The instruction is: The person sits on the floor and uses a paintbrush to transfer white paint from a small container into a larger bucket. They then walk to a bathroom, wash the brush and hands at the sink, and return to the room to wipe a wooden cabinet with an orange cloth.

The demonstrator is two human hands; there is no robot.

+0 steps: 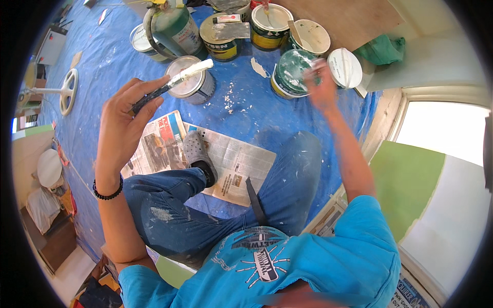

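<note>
On a paint-spattered blue floor tarp (257, 110) ringed with opened paint cans, the left hand (123, 120) has fingers clenched around a white-loaded paintbrush (172, 82), while the blurred right hand (321, 84), grip unclear, hovers at the green-smeared can (292, 74).

a blue tarp (123, 46) carries paint cans (192, 79) and newspaper (233, 164).

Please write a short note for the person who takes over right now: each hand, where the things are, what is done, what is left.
Left hand: shut on the brush, bristles white, raised over the closed tin.
Right hand: blurred, at the open can; grip unclear.
Loose lid lies right of that can, on the blue sheet.
Done: can opened, brush loaded.
Left: no fresh brush strokes in view.
</note>
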